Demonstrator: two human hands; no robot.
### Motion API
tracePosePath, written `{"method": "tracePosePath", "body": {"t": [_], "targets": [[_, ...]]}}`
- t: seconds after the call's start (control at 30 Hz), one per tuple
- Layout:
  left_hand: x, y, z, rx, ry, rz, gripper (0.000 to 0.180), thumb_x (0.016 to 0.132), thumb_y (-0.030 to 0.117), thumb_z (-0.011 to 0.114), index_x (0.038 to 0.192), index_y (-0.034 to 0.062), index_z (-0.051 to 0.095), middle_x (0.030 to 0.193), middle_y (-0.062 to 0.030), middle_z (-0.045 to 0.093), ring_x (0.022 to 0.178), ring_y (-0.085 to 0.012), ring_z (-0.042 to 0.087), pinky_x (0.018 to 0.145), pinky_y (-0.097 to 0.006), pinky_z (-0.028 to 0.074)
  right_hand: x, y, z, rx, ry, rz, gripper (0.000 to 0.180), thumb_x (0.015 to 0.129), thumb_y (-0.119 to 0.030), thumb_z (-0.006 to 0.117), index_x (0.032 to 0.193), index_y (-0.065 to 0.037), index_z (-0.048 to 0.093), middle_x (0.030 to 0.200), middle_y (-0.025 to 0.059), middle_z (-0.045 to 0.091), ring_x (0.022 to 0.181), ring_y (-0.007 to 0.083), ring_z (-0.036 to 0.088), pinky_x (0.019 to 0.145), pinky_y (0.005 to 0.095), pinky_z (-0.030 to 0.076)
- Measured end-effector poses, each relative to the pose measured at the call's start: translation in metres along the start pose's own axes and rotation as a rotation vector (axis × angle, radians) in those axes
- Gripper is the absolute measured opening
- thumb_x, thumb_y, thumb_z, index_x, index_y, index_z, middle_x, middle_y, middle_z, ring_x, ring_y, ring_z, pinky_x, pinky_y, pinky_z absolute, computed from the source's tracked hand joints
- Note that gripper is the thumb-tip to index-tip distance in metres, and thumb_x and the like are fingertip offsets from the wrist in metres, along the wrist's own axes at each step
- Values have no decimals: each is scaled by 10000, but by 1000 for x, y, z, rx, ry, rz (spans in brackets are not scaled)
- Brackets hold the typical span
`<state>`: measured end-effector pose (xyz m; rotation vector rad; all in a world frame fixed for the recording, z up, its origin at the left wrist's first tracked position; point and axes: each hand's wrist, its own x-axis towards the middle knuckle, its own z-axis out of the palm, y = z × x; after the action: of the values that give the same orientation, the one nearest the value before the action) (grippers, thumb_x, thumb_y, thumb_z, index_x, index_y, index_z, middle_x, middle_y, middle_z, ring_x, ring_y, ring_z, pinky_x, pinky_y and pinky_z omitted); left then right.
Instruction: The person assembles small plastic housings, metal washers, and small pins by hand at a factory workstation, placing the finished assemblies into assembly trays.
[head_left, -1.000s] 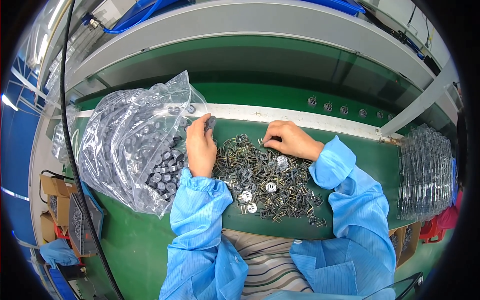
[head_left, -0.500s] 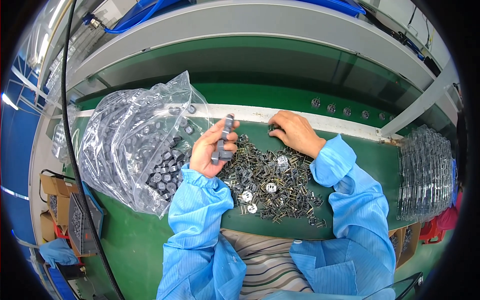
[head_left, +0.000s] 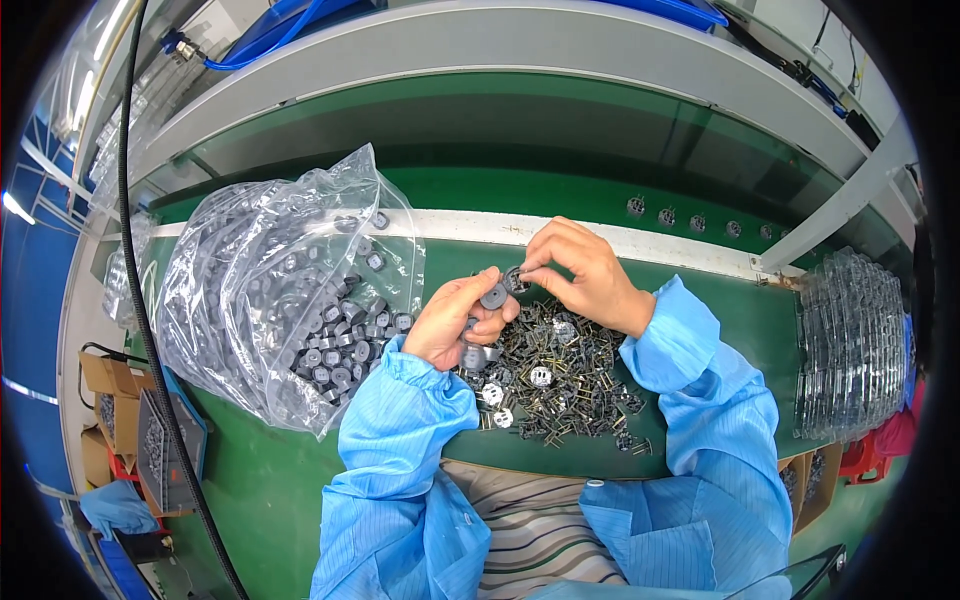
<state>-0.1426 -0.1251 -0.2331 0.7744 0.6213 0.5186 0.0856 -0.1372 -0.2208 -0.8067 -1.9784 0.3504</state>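
Over the left edge of a heap of small dark parts with brass-coloured pins (head_left: 570, 375), my two hands meet. My left hand (head_left: 440, 325) is closed around several round grey caps, one grey cap (head_left: 494, 297) sticking out at the thumb and fingertips. Between thumb and fingers, my right hand (head_left: 590, 278) pinches a small dark round pin part (head_left: 516, 280) right beside that cap; whether the two touch, I cannot tell. Left of my hands, a clear plastic bag (head_left: 235, 290) lies with its mouth toward me, and grey caps (head_left: 345, 345) spill from it.
Several small round pieces (head_left: 697, 222) stand in a row on the green belt beyond a white rail (head_left: 700, 250). Stacked clear plastic trays (head_left: 850, 345) rise at the right. A black cable (head_left: 150, 330) hangs down the left side, near cardboard boxes (head_left: 110, 385).
My left hand has moved right and turned, bringing its grey caps to the right hand. The right hand has shifted slightly nearer and left, with the pin part now showing in its fingertips.
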Motion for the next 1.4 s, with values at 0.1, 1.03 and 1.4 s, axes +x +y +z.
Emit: {"method": "tracePosePath", "body": {"t": [0.1,1.03,1.4], "targets": [[0,-2,5,-24,84,-12,347,1072,303,491,971,-14,589,724,-78,555,470,-47,345,418,-202,251,0,-1,0,-118,-22,-100,186,757,-70,782,844,-53,619,872,64,619,839,281,607,719,383,476],[5,-13,9,304,222,150,359,1081,292,457,937,-5,595,587,-37,530,429,-46,346,396,-226,231,-3,-4,1,-37,-100,-63,184,747,-17,778,843,-32,622,848,84,632,795,279,611,657,398,478],[5,-13,14,470,307,143,404,1074,317,476,788,53,582,578,-44,574,416,-43,396,383,-216,278,-4,-9,-1,-170,-145,-71,179,779,-67,760,840,-43,593,835,81,588,818,291,594,710,399,469]]}}
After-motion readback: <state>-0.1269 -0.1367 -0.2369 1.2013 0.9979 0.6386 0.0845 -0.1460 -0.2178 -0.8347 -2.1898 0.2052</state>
